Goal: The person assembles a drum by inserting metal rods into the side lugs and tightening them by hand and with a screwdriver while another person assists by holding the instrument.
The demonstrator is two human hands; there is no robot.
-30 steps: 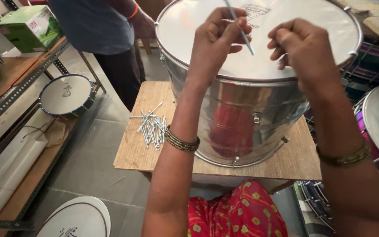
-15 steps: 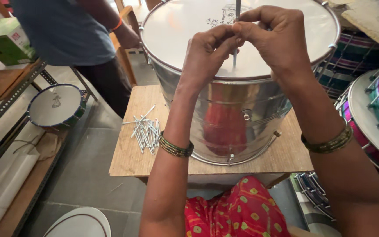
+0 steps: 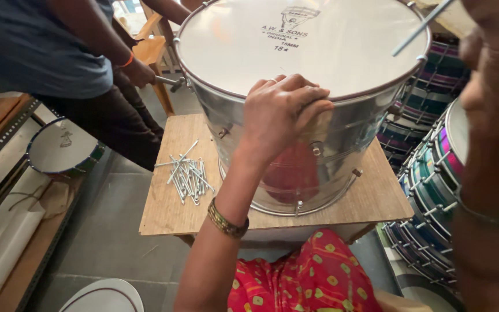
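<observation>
A large shiny metal drum with a white skin stands on a small wooden table. My left hand lies over the drum's near rim, fingers curled on the hoop. My right hand is raised close to the camera at the upper right, blurred, and holds a thin metal rod that slants over the drum skin. A pile of several metal rods lies on the table to the left of the drum.
Another person in a blue shirt stands at the far left with a hand on a tool at the drum's side. Stacked colourful drums fill the right. A small drum and a white drum head lie at left.
My hands have parted. The left one dropped from the rod onto the drum's rim, and the right one lifted up and to the right with the rod. The view moved closer.
</observation>
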